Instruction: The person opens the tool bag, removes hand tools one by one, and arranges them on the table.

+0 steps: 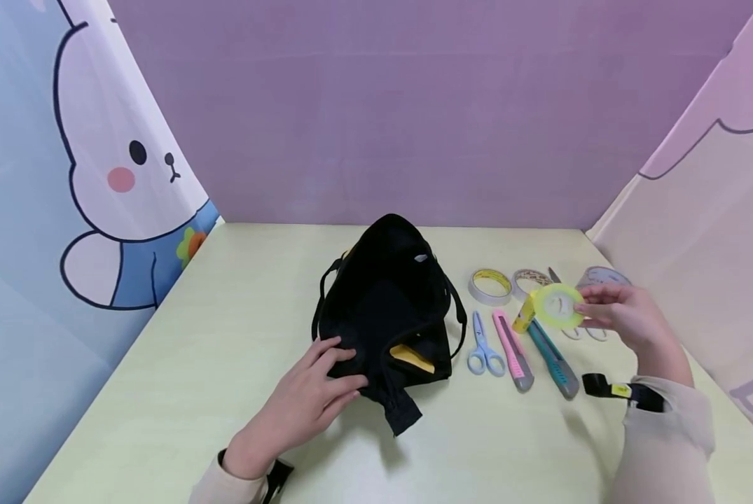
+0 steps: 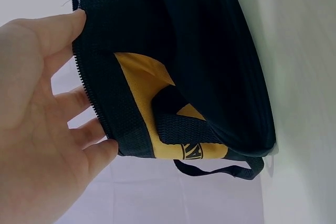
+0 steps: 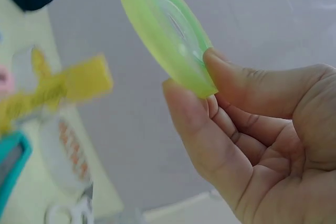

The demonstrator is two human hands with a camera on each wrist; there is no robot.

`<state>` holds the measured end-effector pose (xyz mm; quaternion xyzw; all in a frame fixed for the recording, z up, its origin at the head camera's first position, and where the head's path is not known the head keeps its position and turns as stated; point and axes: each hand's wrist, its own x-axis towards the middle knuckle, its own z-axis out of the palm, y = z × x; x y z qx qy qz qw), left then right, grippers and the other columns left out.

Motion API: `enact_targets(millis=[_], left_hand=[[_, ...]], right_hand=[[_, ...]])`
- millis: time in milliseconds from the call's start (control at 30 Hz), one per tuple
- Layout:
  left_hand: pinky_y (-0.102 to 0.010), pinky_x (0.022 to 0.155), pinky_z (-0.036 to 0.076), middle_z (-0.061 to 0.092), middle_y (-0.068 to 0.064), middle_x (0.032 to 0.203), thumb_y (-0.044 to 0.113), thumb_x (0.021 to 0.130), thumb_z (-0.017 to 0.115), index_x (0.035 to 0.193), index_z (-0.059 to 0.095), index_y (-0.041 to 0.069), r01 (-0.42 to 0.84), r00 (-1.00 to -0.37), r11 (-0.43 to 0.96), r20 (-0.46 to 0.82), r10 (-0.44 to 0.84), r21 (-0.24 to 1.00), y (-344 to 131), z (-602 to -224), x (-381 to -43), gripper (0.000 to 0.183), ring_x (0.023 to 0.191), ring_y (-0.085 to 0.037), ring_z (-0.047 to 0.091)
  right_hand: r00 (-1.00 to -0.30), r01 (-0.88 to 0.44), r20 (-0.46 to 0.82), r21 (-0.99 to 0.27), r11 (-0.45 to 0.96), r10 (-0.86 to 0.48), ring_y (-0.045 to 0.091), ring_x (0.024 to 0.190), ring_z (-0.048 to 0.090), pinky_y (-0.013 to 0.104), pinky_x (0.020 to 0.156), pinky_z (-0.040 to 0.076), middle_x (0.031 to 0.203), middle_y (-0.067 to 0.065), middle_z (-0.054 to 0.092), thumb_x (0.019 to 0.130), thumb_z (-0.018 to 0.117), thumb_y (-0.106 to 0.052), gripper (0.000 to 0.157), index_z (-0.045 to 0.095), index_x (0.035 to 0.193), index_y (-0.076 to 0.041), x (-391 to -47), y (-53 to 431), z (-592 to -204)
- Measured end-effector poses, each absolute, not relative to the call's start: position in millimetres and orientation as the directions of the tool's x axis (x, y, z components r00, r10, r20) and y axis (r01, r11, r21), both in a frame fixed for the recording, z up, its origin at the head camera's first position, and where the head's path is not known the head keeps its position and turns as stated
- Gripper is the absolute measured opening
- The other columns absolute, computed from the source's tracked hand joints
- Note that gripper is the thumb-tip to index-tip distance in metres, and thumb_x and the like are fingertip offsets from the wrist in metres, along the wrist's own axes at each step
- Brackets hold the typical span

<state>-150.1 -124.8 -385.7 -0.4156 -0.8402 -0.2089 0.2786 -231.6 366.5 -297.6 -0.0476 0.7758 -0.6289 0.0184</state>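
A black zip bag (image 1: 382,315) with a yellow panel (image 2: 142,82) stands in the middle of the table, its mouth open. My left hand (image 1: 313,388) holds the zip edge nearest it, with fingertips over the rim in the head view. On the right, my right hand (image 1: 628,322) pinches a yellow-green roll of tape (image 3: 163,30) between thumb and fingers, raised above the table. Close to that roll is a yellow piece (image 1: 524,313), a blurred bar in the right wrist view; its kind is unclear. Below lies a teal box cutter (image 1: 554,360).
Right of the bag lie light blue scissors (image 1: 485,346) and a pink box cutter (image 1: 513,351). Behind them are a roll of tape (image 1: 490,287) and another roll (image 1: 530,281). A clear tape roll (image 1: 603,275) and white-handled scissors (image 1: 597,334) are partly hidden by my right hand.
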Motion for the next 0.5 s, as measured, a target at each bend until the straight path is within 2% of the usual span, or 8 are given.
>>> enact_targets(millis=[233,500], left_hand=[[-0.042,0.108,0.040,0.064,-0.008,0.114,0.037,0.108,0.043,0.101,0.077,0.019,0.817,-0.496,0.564,0.647,0.580,0.121,-122.8,-385.5,-149.9,0.039,0.122,-0.034,0.053],[-0.044,0.107,0.042,0.064,-0.009,0.114,0.039,0.108,0.041,0.101,0.077,0.019,0.816,-0.498,0.566,0.643,0.581,0.120,-120.9,-385.5,-149.6,0.042,0.123,-0.035,0.052]], right_hand=[[-0.996,0.071,-0.082,-0.972,0.222,-0.041,0.008,0.076,0.068,0.027,0.067,0.059,0.085,-0.008,0.069,0.092,0.062,0.011,0.031,0.073,0.087,-0.017,-220.2,402.2,-324.2],[-0.975,0.213,-0.223,-0.951,0.224,-0.021,0.010,0.074,0.069,0.028,0.068,0.059,0.083,-0.003,0.069,0.093,0.060,0.011,0.028,0.072,0.086,-0.014,-204.3,446.0,-349.2]])
